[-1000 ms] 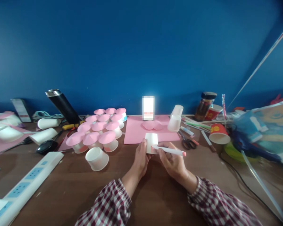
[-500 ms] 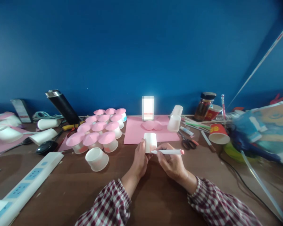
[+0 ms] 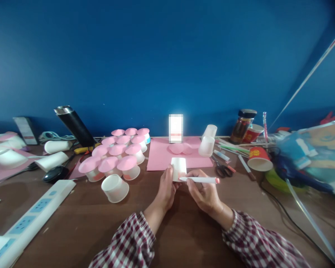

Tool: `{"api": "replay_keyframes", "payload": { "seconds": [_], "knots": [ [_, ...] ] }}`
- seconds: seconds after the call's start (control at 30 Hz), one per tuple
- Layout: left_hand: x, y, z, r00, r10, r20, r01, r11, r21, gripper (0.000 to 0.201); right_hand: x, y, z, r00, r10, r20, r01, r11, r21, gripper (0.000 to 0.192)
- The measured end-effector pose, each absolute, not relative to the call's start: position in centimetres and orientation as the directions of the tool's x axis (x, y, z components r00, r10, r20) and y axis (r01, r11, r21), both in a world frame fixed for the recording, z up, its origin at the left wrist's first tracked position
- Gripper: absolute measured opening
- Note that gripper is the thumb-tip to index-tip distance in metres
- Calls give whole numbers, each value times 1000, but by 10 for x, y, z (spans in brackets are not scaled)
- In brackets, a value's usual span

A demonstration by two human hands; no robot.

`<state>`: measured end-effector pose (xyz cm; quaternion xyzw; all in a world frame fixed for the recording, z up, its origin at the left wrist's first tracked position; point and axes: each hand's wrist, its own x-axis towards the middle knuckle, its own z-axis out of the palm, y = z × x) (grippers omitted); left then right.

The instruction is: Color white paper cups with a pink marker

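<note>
My left hand (image 3: pixel 167 188) is closed around the side of a white paper cup (image 3: pixel 179 165), which has pale orange marks low on its side. A white marker pen (image 3: pixel 202 180) with a reddish end is gripped in my right hand (image 3: pixel 203 193); its tip touches or nearly touches the cup's lower right side. Behind the cup lies a sheet of pink paper (image 3: pixel 159 158) with pink round pieces (image 3: pixel 176 148) on it. An uncovered white cup (image 3: pixel 115 188) stands to the left, in front of several cups topped with pink paper cones (image 3: pixel 108 164).
White cups (image 3: pixel 206 146) stand on the pink sheet's right side. Scissors (image 3: pixel 223 170), another marker (image 3: pixel 246 166), a red paper cup (image 3: pixel 259 159) and a dark-lidded jar (image 3: pixel 242 126) are at right. A power strip (image 3: pixel 30 221), black flask (image 3: pixel 75 126) and computer mouse (image 3: pixel 56 174) are at left.
Almost nothing differs. The marker has shifted very slightly to the right along with the small shift of the whole view; both hands keep their hold.
</note>
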<state>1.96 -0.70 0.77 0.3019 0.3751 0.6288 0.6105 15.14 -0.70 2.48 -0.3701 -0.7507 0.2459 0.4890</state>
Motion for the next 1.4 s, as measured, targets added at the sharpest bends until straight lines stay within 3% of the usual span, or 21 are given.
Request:
{"api": "replay_keyframes", "payload": {
  "seconds": [0.8, 1.0, 1.4],
  "knots": [
    [19, -6, 4, -89, 991, -101, -560, 34, 828, 46, 152, -8, 26, -264, 809, 526, 303, 587, -751, 4],
    [19, -5, 4, -84, 992, -93, -585, 26, 811, 50, 150, -9, 27, -173, 827, 535, 302, 562, -770, 6],
    [19, -5, 3, -76, 994, -79, -583, 20, 812, 49, 150, -8, 28, -216, 808, 548, 290, 589, -754, 6]
  ]
}}
